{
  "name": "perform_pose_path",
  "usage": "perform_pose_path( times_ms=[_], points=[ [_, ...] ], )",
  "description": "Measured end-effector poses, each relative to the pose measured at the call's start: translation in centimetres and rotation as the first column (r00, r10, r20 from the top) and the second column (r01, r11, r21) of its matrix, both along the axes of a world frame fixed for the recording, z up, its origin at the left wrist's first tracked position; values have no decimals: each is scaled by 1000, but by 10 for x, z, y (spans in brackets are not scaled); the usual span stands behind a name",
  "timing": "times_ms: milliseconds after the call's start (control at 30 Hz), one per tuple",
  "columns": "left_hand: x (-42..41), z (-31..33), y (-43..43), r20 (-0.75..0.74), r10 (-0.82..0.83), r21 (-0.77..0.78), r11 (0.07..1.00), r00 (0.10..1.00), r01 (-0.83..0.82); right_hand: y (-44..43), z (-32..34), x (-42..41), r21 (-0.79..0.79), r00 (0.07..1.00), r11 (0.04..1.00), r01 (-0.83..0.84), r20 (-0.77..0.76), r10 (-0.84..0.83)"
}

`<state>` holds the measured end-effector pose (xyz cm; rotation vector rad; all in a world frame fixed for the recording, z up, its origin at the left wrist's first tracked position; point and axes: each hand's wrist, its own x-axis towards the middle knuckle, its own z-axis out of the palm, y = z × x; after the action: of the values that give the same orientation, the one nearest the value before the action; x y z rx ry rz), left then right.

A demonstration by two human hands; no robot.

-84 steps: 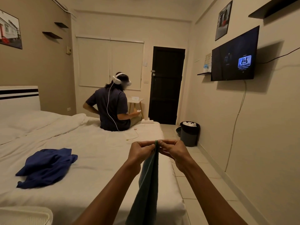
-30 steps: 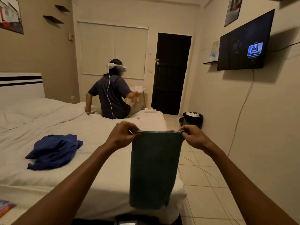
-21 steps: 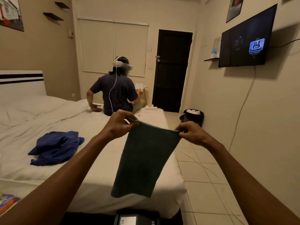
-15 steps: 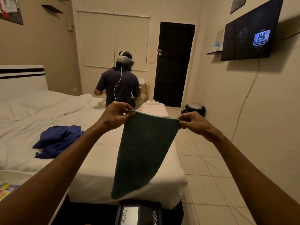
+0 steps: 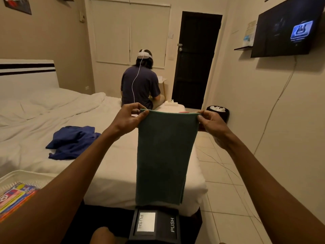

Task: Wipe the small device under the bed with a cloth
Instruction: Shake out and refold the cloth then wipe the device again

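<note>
The small device (image 5: 154, 224) sits on the floor at the near end of the bed (image 5: 112, 173), partly under its edge, with two PUSH labels facing up. The green cloth (image 5: 165, 155) hangs straight down in front of that same end of the bed. Its lower hem is just above the device, and as far as I can tell they are not touching.

My left hand (image 5: 128, 118) pinches the cloth's top left corner between thumb and fingers. My right hand (image 5: 211, 123) pinches the top right corner the same way.

A few seconds ago both hands were together with the cloth bunched between them. Now they are apart, the cloth is spread flat, and its slant of half a second ago has gone. My view has also dipped, so the device shows far more fully. I judge the cloth ready and the wiping not yet begun.

A white mesh tray (image 5: 22, 175) by the bed's near left side holds colourful books (image 5: 15, 192). A black bin (image 5: 218, 114) on the floor past the bed's far right corner holds crumpled white material.
</note>
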<state>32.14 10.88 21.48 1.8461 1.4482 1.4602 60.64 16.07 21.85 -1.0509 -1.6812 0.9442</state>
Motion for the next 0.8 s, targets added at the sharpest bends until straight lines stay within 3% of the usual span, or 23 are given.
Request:
perform_pose_path(
  times_ms=[333,500,800],
  points=[
    [-7,-75,-4,69,-18,-159,987,997,29,-4,-69,1,-70,997,998,-8,70,13],
    [-9,-92,7,73,-39,-196,979,997,53,8,-88,3,-69,988,997,17,153,-6],
    [-7,-121,36,65,-34,-257,965,997,50,32,-127,1,-103,983,990,94,166,-76]
  ],
)
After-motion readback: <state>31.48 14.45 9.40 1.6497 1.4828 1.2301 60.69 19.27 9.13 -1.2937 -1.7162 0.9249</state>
